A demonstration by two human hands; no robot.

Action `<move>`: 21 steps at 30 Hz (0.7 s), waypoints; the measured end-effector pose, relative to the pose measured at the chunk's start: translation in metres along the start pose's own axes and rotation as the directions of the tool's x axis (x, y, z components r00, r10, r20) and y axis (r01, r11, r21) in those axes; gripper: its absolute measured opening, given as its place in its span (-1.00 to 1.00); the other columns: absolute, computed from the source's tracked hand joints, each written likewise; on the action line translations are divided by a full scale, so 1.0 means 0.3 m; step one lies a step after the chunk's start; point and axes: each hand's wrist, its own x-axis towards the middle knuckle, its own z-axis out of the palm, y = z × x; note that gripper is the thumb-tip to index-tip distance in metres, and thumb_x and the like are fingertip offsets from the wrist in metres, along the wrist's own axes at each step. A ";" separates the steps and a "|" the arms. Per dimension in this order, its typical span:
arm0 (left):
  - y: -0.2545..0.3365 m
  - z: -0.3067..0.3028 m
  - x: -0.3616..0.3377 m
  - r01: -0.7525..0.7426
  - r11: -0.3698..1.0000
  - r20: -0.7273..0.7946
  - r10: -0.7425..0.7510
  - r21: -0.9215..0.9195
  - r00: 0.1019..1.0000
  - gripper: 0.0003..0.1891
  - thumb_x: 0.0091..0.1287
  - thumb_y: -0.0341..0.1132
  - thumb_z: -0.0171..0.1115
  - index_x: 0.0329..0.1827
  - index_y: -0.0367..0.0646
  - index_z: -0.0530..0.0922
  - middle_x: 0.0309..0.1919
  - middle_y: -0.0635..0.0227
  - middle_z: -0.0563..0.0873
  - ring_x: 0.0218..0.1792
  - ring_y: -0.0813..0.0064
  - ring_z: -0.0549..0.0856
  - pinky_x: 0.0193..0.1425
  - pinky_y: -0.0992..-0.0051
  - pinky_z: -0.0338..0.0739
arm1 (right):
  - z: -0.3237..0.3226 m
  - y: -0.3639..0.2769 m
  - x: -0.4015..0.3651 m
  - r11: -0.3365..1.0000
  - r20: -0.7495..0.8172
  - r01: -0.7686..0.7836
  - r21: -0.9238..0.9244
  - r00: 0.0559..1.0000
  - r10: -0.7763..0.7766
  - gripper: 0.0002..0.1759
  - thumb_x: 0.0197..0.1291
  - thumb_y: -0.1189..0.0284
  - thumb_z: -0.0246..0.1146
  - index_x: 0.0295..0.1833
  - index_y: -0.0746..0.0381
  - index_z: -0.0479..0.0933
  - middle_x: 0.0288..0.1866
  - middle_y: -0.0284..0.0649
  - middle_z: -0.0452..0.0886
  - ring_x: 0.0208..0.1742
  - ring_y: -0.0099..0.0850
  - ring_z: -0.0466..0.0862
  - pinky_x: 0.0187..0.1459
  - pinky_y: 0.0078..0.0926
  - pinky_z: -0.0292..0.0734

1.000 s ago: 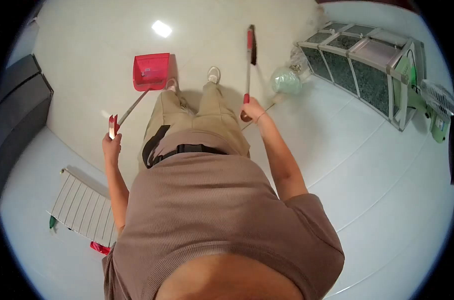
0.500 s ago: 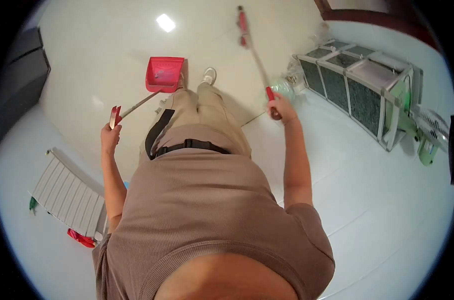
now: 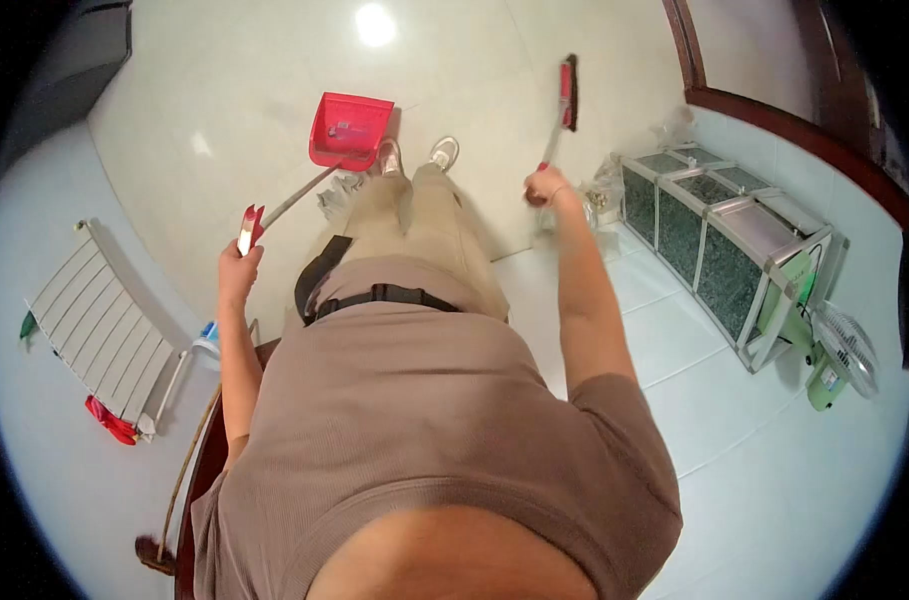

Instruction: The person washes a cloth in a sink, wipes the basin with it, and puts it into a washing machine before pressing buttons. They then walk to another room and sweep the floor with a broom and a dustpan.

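My left hand [image 3: 238,272] is closed round the upper end of the handle of a red dustpan [image 3: 350,130]. The pan lies near my shoes, and small bits of debris show inside it. My right hand [image 3: 547,186] grips the red handle end of a broom [image 3: 568,92], whose red head with dark bristles is held out ahead and to the right of my feet. Broom head and dustpan are apart.
A metal-framed cabinet with dark panels [image 3: 689,205] stands at the right wall, a green fan [image 3: 839,350] beside it. Clear plastic bags [image 3: 602,195] lie near its corner. On the left are a white slatted rack [image 3: 104,325] and another broom [image 3: 156,552].
The broom head has swung right and nearer, and my right hand has shifted slightly left and up. The view has shifted, bringing the second broom at lower left into sight.
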 end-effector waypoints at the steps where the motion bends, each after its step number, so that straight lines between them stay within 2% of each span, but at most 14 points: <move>1: -0.009 0.002 -0.026 0.002 1.000 -0.004 -0.002 -0.008 1.000 -0.77 0.09 -0.33 0.19 -0.26 -0.29 0.50 -0.68 0.50 0.45 -0.74 0.70 0.36 -0.68 0.60 0.24 | 0.109 0.015 -0.030 0.991 0.059 0.127 0.035 0.990 -0.129 -0.70 -0.22 0.36 0.21 -0.43 0.41 0.51 -0.44 0.05 0.59 -0.34 -0.15 0.63 -0.29 -0.32 0.51; 2: -0.014 0.004 -0.022 0.001 1.000 0.000 -0.001 0.028 1.000 -0.77 0.07 -0.32 0.19 -0.28 -0.30 0.50 -0.67 0.46 0.47 -0.71 0.66 0.39 -0.64 0.57 0.28 | 0.006 -0.247 -0.276 0.888 -0.013 -0.257 0.381 0.959 0.283 -0.70 -0.24 0.39 0.21 -0.38 0.41 0.49 -0.43 0.03 0.58 -0.31 -0.14 0.63 -0.27 -0.30 0.50; 3: -0.015 0.007 -0.012 0.000 0.998 0.003 0.000 0.057 1.000 -0.76 0.05 -0.31 0.20 -0.30 -0.31 0.51 -0.66 0.41 0.50 -0.69 0.61 0.43 -0.60 0.53 0.32 | 0.044 -0.278 -0.317 0.934 -0.020 -0.215 0.284 0.973 0.230 -0.64 -0.27 0.42 0.23 -0.30 0.42 0.48 -0.42 0.05 0.57 -0.30 -0.13 0.61 -0.24 -0.29 0.49; 4: -0.014 0.008 0.004 0.003 0.999 0.000 -0.003 0.036 1.000 -0.76 0.05 -0.31 0.20 -0.30 -0.31 0.51 -0.66 0.41 0.50 -0.69 0.61 0.43 -0.60 0.53 0.32 | 0.154 -0.233 -0.301 0.903 -0.071 -0.128 0.409 0.983 0.171 -0.61 -0.24 0.52 0.18 -0.18 0.43 0.43 -0.49 -0.01 0.54 -0.43 -0.19 0.61 -0.41 -0.27 0.47; 5: -0.016 0.005 0.015 -0.053 0.997 -0.013 0.054 0.062 0.998 -0.75 0.04 -0.30 0.19 -0.32 -0.32 0.51 -0.64 0.35 0.52 -0.64 0.56 0.46 -0.55 0.49 0.35 | 0.142 -0.266 -0.362 0.912 -0.074 -0.124 0.391 0.984 0.165 -0.61 -0.24 0.52 0.18 -0.18 0.43 0.43 -0.49 -0.01 0.54 -0.43 -0.19 0.61 -0.41 -0.27 0.47; 7: -0.032 -0.013 0.019 -0.097 0.992 -0.036 0.100 0.075 0.994 -0.74 0.03 -0.28 0.19 -0.34 -0.33 0.51 -0.63 0.30 0.54 -0.60 0.51 0.50 -0.49 0.45 0.38 | 0.065 -0.398 -0.520 0.637 0.151 -0.207 0.743 0.978 0.142 -0.56 -0.20 0.60 0.15 -0.08 0.45 0.38 -0.57 -0.12 0.49 -0.63 -0.32 0.54 -0.63 -0.37 0.37; 8: -0.030 -0.014 0.026 -0.088 0.992 -0.021 0.090 0.094 0.996 -0.73 0.02 -0.27 0.18 -0.35 -0.34 0.52 -0.61 0.27 0.56 -0.56 0.47 0.51 -0.44 0.43 0.38 | 0.040 -0.420 -0.550 0.651 0.143 -0.196 0.733 0.981 0.135 -0.56 -0.20 0.60 0.15 -0.08 0.45 0.38 -0.57 -0.12 0.49 -0.63 -0.32 0.54 -0.63 -0.37 0.37; 10: -0.042 -0.021 0.040 -0.084 0.991 -0.017 0.086 0.107 0.996 -0.72 0.01 -0.27 0.18 -0.34 -0.33 0.52 -0.60 0.25 0.57 -0.55 0.45 0.52 -0.42 0.42 0.39 | -0.026 -0.432 -0.585 0.561 0.093 -0.165 0.811 0.983 0.156 -0.52 -0.19 0.65 0.12 0.00 0.44 0.34 -0.62 -0.21 0.44 -0.75 -0.44 0.44 -0.74 -0.50 0.24; 13: -0.055 -0.032 0.042 -0.076 0.988 -0.027 0.081 0.134 0.996 -0.73 0.01 -0.27 0.19 -0.35 -0.34 0.52 -0.61 0.28 0.55 -0.56 0.47 0.50 -0.43 0.43 0.38 | -0.144 -0.487 -0.565 0.593 0.037 -0.105 0.799 0.991 0.126 -0.50 -0.19 0.64 0.15 0.00 0.44 0.33 -0.64 -0.20 0.44 -0.77 -0.46 0.42 -0.74 -0.52 0.26; 14: -0.051 -0.026 0.040 -0.068 0.990 -0.035 0.073 0.125 0.997 -0.73 0.01 -0.27 0.19 -0.35 -0.34 0.52 -0.61 0.28 0.55 -0.56 0.47 0.50 -0.43 0.43 0.38 | -0.205 -0.516 -0.543 0.681 0.012 -0.109 0.725 0.989 0.146 -0.52 -0.21 0.61 0.16 -0.03 0.43 0.36 -0.61 -0.19 0.45 -0.67 -0.40 0.49 -0.65 -0.46 0.36; 16: -0.050 -0.011 0.033 -0.052 0.998 -0.050 0.053 0.021 0.997 -0.75 0.01 -0.29 0.19 -0.38 -0.34 0.51 -0.64 0.32 0.52 -0.57 0.50 0.47 -0.45 0.43 0.37 | -0.285 -0.524 -0.405 0.889 -0.228 0.088 0.450 0.973 0.019 -0.57 -0.21 0.57 0.19 -0.10 0.42 0.40 -0.54 -0.14 0.50 -0.53 -0.30 0.55 -0.47 -0.38 0.46; 18: -0.023 0.006 0.017 -0.016 1.000 -0.077 0.016 0.003 0.997 -0.76 0.02 -0.30 0.18 -0.38 -0.34 0.51 -0.64 0.36 0.50 -0.57 0.53 0.46 -0.46 0.45 0.35 | -0.413 -0.573 -0.227 0.953 -0.209 0.101 0.285 0.977 -0.041 -0.62 -0.21 0.52 0.20 -0.17 0.42 0.42 -0.43 -0.07 0.56 -0.38 -0.21 0.58 -0.29 -0.33 0.49; 20: -0.021 0.032 0.005 0.033 0.999 -0.099 -0.034 -0.019 0.995 -0.78 0.02 -0.31 0.18 -0.38 -0.34 0.51 -0.65 0.39 0.48 -0.58 0.57 0.44 -0.47 0.47 0.34 | -0.516 -0.630 0.003 0.983 -0.139 0.113 0.147 0.986 -0.092 -0.50 -0.15 0.57 0.12 0.03 0.42 0.32 -0.49 -0.15 0.47 -0.67 -0.32 0.48 -0.58 -0.40 0.45; 21: -0.041 0.039 0.008 0.055 0.998 -0.079 -0.059 -0.043 0.995 -0.78 0.03 -0.32 0.18 -0.38 -0.33 0.51 -0.64 0.41 0.48 -0.58 0.60 0.43 -0.48 0.49 0.33 | -0.553 -0.671 0.137 0.995 -0.104 0.037 0.093 0.994 -0.027 -0.50 -0.11 0.58 0.07 0.06 0.40 0.28 -0.49 -0.14 0.47 -0.66 -0.32 0.50 -0.59 -0.38 0.45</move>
